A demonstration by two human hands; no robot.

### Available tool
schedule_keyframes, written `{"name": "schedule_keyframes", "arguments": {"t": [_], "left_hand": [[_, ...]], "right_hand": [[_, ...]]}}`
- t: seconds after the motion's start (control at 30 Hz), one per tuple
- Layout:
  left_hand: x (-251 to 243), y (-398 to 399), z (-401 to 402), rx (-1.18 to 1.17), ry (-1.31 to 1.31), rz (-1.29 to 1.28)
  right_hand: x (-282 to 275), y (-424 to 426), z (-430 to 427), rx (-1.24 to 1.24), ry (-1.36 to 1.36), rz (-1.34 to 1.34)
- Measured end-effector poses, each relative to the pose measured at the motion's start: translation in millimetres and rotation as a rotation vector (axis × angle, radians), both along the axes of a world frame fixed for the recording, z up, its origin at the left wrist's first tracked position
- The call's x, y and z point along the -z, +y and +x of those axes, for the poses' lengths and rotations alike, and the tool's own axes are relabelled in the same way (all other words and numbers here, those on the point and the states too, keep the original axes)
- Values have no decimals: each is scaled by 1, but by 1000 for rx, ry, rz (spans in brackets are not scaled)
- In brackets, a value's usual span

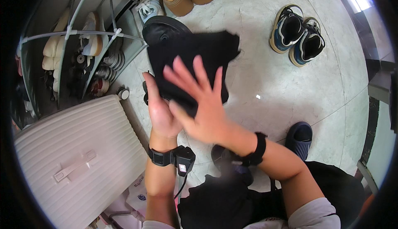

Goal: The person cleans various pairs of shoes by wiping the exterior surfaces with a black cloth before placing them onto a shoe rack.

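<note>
A black fuzzy-edged cloth lies across my left hand, which is palm up. Its thumb stands along the cloth's left side, and the other fingers are hidden beneath. A black leather-like shoe juts out past the cloth's upper left; the rest of it is covered. My right hand, blurred, hovers back up with its fingers spread over the cloth; I cannot tell whether it touches. Dark bands circle both wrists.
A wire-framed shoe rack holds several shoes at the left. Below it is a ribbed white suitcase. Brown shoes stand at the top, blue sneakers at the upper right. A dark slipper is on the tiled floor.
</note>
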State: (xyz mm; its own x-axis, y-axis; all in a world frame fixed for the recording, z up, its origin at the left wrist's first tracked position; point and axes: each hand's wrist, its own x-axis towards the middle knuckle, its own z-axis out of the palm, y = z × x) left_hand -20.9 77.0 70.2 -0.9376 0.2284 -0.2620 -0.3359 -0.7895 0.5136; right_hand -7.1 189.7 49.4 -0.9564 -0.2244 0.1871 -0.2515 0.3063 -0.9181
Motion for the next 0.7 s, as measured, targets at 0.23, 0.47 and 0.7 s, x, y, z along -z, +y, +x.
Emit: {"name": "schedule_keyframes", "arguments": {"t": [0.23, 0.47, 0.7], "left_hand": [[-22, 20, 0, -5, -16, -206], [-10, 17, 15, 8, -55, -416], [-16, 19, 18, 111, 12, -394]], "right_hand": [[4, -12, -21, 67, -218, -315], [9, -5, -16, 87, -129, -186], [2, 6, -71, -125, -762, -678]]}}
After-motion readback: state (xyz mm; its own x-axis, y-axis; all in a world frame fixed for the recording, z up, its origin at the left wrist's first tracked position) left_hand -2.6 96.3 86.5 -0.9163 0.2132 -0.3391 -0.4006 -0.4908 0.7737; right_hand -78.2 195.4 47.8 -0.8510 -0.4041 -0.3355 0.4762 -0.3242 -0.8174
